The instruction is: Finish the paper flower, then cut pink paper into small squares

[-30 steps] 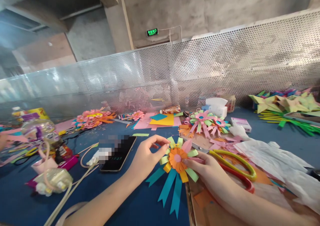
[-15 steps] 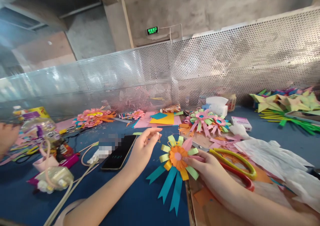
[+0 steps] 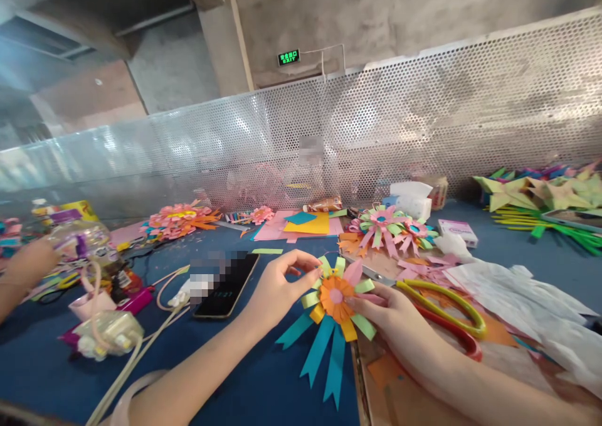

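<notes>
Mesh panel runs along far edge of blue desk. Cardboard at desk's near right. Paper flower, orange middle, blue tails, is up over cardboard's left edge. Scissors on cardboard, just beside right hand, which pinches flower's right side, thumb in front. Left hand at flower's upper left: thumb and index narrow, can't tell if gripping a petal. Phone near left hand. Small box toward desk's far right corner.

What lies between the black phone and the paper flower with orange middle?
In the head view, the left hand lies between the phone and the paper flower, over the blue table.
</notes>
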A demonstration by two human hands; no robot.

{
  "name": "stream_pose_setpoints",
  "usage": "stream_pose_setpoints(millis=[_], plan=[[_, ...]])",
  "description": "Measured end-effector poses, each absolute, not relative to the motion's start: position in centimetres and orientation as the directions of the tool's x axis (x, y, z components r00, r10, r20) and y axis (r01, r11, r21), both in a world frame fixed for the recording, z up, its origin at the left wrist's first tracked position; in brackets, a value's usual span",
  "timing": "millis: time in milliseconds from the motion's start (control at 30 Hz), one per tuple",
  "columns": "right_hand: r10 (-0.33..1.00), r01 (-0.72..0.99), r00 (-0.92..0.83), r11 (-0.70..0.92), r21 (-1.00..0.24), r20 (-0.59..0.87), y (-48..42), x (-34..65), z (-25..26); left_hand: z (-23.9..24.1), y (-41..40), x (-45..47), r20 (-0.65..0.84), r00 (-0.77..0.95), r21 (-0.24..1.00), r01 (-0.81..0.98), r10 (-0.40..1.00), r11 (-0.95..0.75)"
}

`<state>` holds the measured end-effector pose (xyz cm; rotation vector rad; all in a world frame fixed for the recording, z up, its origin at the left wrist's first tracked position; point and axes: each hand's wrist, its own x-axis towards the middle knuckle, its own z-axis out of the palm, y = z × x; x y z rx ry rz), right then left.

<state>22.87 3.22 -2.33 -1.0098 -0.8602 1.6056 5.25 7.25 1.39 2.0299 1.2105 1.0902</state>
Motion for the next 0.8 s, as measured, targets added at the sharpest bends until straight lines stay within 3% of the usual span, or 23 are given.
stream_pose_setpoints(millis=[433, 800], plan=[[0.969, -0.329, -0.102, -0.245, -0.912, -0.223, 2.89, 22.89, -2.31, 1.46, 6.95, 5.03, 0.368, 0.278, 0.742, 0.487, 0.888, -0.460], [0.975, -0.343, -0.111, -0.217, -0.914, -0.190, 3.01, 22.91, -2.21, 1.87, 6.61, 5.08, 0.326, 0.285, 0.799, 0.426, 0.901, -0.424]])
